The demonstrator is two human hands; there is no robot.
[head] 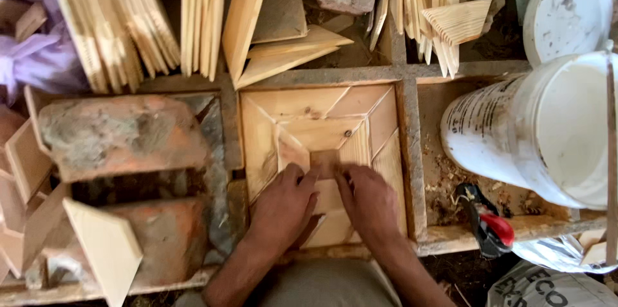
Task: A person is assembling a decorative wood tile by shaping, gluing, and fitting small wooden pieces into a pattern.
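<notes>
Both hands are down in the square wooden frame (pixel 412 152) right now, working the centre of a panel of cut wood pieces (pixel 309 111) laid in a geometric pattern. The left hand (pixel 283 207) and right hand (pixel 370 204) meet at a small square wooden block (pixel 324 160) sitting dead centre of the frame, fingertips of both pinching and pressing on it, so each grip is closed lightly on that block rather than clenched. To seat it well, I'd judge even pressure from both sides matters, keeping the block flat and its edges lined up with the slanted pieces around it, no tilting. Room is tight: the frame's rails wall in the panel on all sides, so the hands can really only lift up or draw back toward the body. Right of the frame, a big white bucket (pixel 508 133) lies tipped on its side, close to the rail, with a red-and-black clamp (pixel 489 223) just below it. Left of the frame sit two worn bricks (pixel 122 136), and a loose triangular wood piece (pixel 106 246) lies near them. Beyond the frame, stacks of cut wood triangles (pixel 116 17) stand on edge.
</notes>
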